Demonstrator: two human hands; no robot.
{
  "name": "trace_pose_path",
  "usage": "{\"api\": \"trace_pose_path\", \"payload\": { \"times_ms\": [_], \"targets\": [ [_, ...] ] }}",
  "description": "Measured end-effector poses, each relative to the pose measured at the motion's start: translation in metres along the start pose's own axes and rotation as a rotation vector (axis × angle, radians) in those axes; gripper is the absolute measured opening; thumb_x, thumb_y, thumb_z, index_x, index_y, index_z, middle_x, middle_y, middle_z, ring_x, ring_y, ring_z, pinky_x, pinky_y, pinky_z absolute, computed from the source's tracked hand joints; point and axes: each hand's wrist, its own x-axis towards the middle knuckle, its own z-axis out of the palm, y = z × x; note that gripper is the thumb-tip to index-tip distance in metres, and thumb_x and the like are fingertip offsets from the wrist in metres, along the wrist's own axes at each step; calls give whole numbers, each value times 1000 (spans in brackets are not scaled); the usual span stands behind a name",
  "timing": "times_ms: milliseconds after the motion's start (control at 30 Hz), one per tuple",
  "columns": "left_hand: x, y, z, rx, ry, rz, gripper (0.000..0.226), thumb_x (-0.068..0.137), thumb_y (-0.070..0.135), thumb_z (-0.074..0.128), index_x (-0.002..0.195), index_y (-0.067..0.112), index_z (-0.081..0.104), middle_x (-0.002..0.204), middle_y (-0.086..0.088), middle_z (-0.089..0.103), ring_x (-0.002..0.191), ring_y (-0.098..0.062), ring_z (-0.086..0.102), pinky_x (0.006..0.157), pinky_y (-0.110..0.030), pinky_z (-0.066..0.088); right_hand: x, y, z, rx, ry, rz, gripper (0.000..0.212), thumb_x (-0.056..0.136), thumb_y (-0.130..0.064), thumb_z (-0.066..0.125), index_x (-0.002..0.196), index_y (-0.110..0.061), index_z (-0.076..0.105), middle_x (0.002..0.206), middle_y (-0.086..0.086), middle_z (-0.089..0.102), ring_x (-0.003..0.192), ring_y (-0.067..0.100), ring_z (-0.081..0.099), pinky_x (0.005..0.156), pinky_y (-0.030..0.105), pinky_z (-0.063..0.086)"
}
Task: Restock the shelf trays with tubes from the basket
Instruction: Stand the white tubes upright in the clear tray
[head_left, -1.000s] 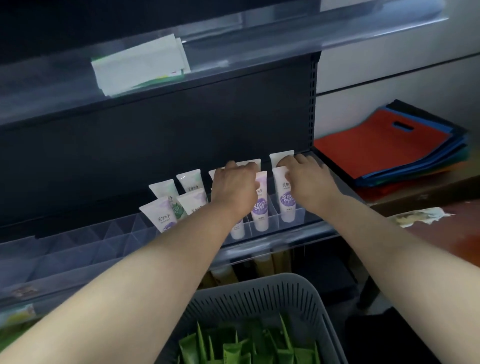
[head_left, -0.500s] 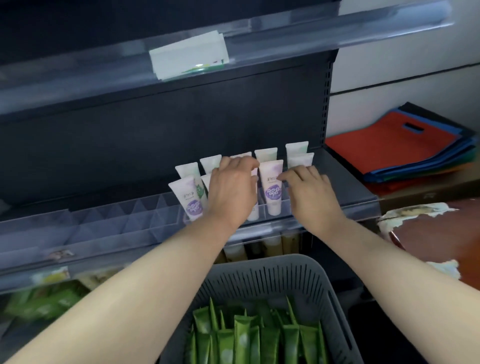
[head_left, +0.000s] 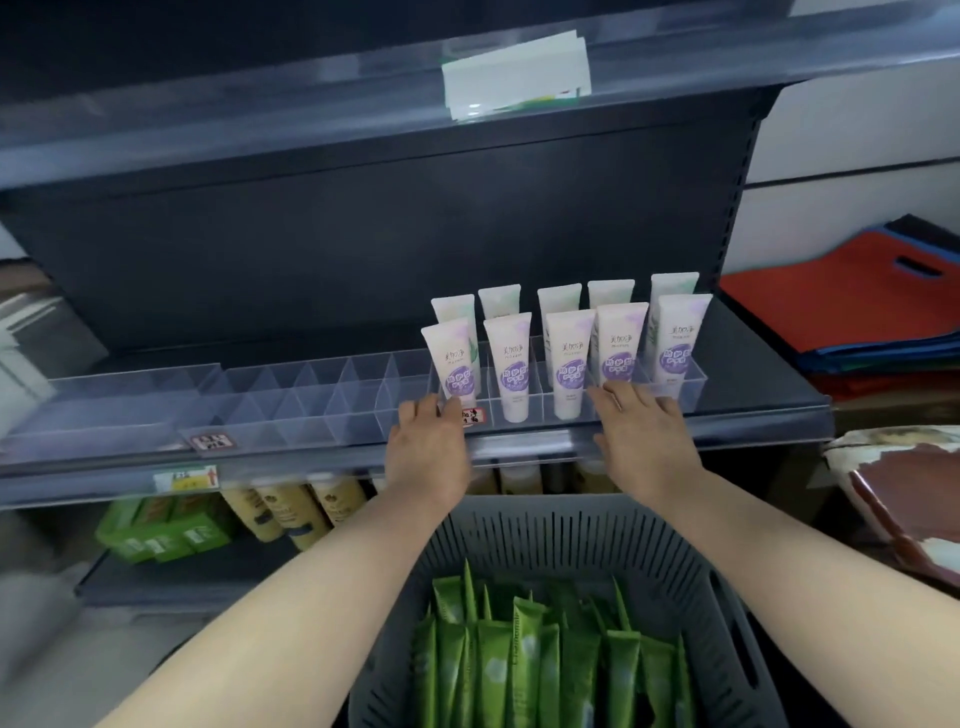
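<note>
Several white tubes with purple labels stand upright in two rows in a clear divided tray at the right of the shelf. My left hand rests at the tray's front left corner, fingers loosely bent and holding nothing. My right hand touches the tray's front wall further right, also holding nothing. Below my arms a grey slotted basket holds several green tubes.
Clear trays with bare compartments run along the shelf to the left. Yellow bottles and green boxes sit on the lower shelf. Folded red and blue bags lie to the right. White papers lie on the upper shelf.
Both hands have drawn back from the white tubes to the tray's front edge. The camera view has shifted, showing more of the basket and lower shelf.
</note>
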Motion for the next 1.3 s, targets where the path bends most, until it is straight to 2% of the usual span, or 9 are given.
{"api": "trace_pose_path", "payload": {
  "times_ms": [167, 400, 767, 1033, 1167, 1300],
  "targets": [
    [4, 1, 7, 26, -30, 2, 73, 83, 3, 56, 148, 11, 24, 138, -11, 41, 122, -28, 35, 99, -38, 42, 4, 0, 0, -7, -13, 11, 62, 93, -33, 52, 147, -15, 26, 142, 3, 36, 131, 23, 35, 104, 40, 32],
    [7, 12, 11, -7, -60, -42, 70, 83, -4, 51, 147, 7, 22, 135, -17, 37, 122, -30, 34, 97, -35, 42, 6, 2, -3, -11, -13, 22, 55, 94, -35, 48, 143, -17, 31, 137, 3, 40, 127, 23, 38, 103, 41, 34],
    [18, 39, 16, -60, -117, -2, 82, 85, 0, 56, 151, 11, 9, 147, -15, 21, 130, -30, 28, 98, -34, 43, 3, 24, -7, -36, -58, 73, 57, 94, -40, 48, 142, -15, 30, 134, 5, 39, 124, 25, 40, 101, 40, 36],
    [33, 64, 21, -54, -142, 41, 84, 85, 2, 55, 152, 11, 3, 153, -16, 10, 134, -32, 23, 106, -37, 36, 2, 50, -8, -9, -76, 114, 63, 93, -41, 51, 144, -15, 27, 139, 5, 37, 128, 24, 37, 101, 41, 36],
    [22, 62, 23, -154, -139, 31, 86, 85, 1, 54, 152, 18, 3, 157, -11, 2, 137, -32, 19, 106, -37, 35, -12, 47, -3, 16, -72, 106, 67, 93, -38, 51, 148, -12, 23, 149, 6, 28, 137, 23, 29, 107, 42, 30],
    [-8, 43, 38, -125, -168, 65, 77, 92, 6, 49, 153, 13, 3, 159, -14, 2, 143, -33, 13, 117, -36, 22, -48, 37, 18, 27, -195, 104, 63, 95, -38, 47, 148, -15, 21, 151, 7, 23, 139, 25, 23, 108, 42, 30]
  ]
}}
